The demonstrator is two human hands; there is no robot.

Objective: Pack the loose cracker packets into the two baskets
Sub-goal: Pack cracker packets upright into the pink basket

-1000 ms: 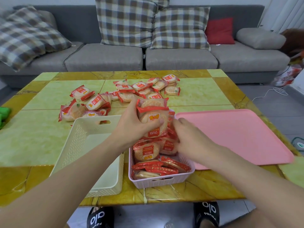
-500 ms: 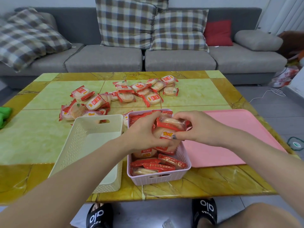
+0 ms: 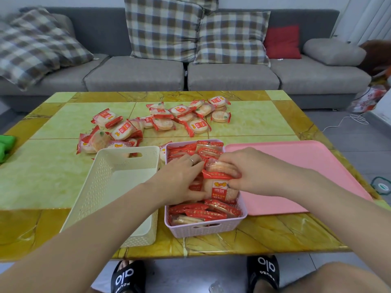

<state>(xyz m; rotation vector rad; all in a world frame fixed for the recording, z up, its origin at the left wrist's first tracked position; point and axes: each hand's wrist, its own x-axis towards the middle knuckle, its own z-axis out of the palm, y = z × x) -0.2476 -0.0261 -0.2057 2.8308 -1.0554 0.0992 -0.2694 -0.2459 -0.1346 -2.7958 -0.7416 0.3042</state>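
Pink basket (image 3: 208,228): crowded with red cracker packets, on the table (image 3: 264,237). Left hand (image 3: 179,180) and right hand (image 3: 249,169) both grasp a small stack of packets (image 3: 220,182) inside it. Cream basket (image 3: 110,187), just left: nothing visible inside. Loose packets (image 3: 160,120) heaped behind both baskets. Pink tray (image 3: 300,166) at right.
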